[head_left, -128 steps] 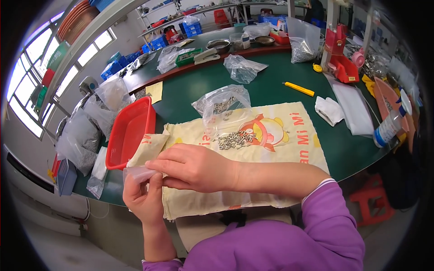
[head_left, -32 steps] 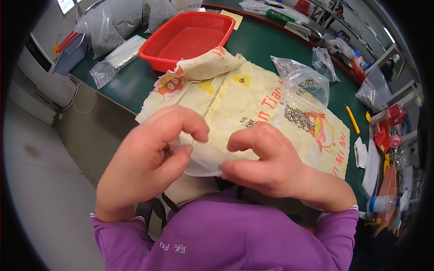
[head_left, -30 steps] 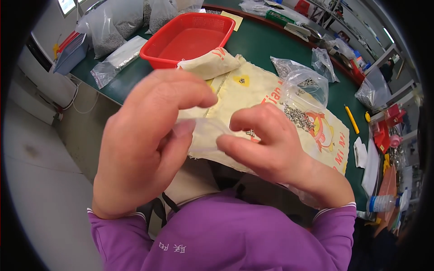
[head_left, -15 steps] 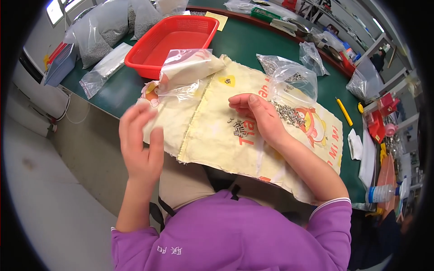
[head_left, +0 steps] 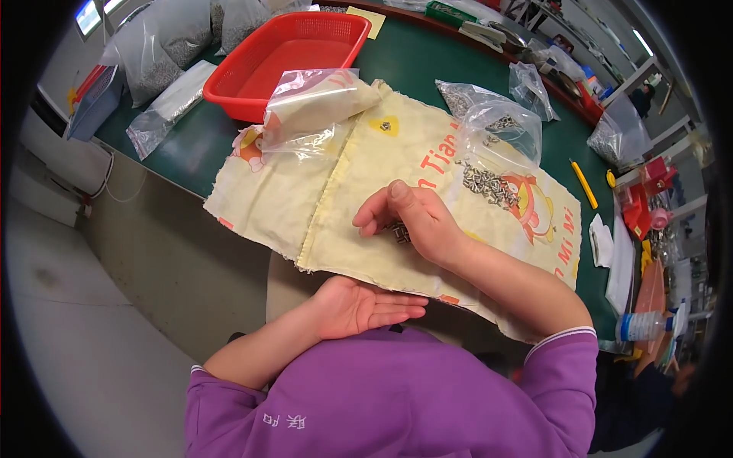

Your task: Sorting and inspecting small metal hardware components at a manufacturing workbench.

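Observation:
A pale yellow printed cloth (head_left: 359, 195) covers the near part of the table. My right hand (head_left: 420, 225) rests on edge over it, fingers loosely curved and thumb up, beside a small heap of short silvery metal pieces (head_left: 399, 232) that the hand partly hides. My left hand (head_left: 359, 307) lies palm up and flat, with nothing in it, just below the cloth's near edge. A larger pile of the same metal pieces (head_left: 489, 185) sits right of the printed letters. Beyond that pile lies an open clear plastic bag (head_left: 508, 137) with metal pieces inside.
A red plastic basket (head_left: 286, 57) stands at the far left, with an empty clear bag (head_left: 309, 122) before it. Filled bags (head_left: 156, 72) stand behind. At right are a yellow cutter (head_left: 584, 183), a white cloth (head_left: 600, 240) and a bottle (head_left: 643, 327).
My left hand has dropped from above the cloth's left side to palm up under its near edge. My right hand has moved nearer and left, over the small heap.

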A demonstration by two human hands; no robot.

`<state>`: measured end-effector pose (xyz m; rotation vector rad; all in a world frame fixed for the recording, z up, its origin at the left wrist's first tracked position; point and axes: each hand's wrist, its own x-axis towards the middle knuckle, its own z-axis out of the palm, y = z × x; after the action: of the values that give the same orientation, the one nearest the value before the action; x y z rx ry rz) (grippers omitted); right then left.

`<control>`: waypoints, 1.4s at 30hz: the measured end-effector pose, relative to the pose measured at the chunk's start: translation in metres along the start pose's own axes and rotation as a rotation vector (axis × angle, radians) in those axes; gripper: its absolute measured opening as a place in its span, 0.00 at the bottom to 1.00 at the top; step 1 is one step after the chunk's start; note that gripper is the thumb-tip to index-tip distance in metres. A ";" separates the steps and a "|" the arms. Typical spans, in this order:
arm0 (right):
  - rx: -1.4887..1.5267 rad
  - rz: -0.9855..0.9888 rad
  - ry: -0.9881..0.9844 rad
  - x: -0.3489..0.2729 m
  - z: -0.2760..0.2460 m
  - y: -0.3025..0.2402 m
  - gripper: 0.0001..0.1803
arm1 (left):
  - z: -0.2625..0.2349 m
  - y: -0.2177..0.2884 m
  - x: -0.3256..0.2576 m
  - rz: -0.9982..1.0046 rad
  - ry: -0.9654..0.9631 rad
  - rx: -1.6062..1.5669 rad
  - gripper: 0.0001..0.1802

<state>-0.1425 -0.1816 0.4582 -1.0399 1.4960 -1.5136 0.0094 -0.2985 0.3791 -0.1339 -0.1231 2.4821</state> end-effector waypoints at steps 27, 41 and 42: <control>0.226 0.080 -0.156 -0.018 0.031 -0.023 0.24 | 0.005 0.011 0.001 0.000 0.183 0.209 0.26; -1.492 -0.438 0.165 0.088 0.030 -0.047 0.22 | 0.012 -0.007 -0.109 0.305 0.517 0.008 0.11; -1.489 -0.449 0.168 0.091 0.030 -0.039 0.22 | 0.020 -0.007 -0.114 0.336 0.481 0.001 0.12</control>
<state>-0.1488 -0.2760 0.5006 -2.1732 2.6797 -0.4746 0.1011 -0.3641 0.4071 -0.8004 0.1144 2.6983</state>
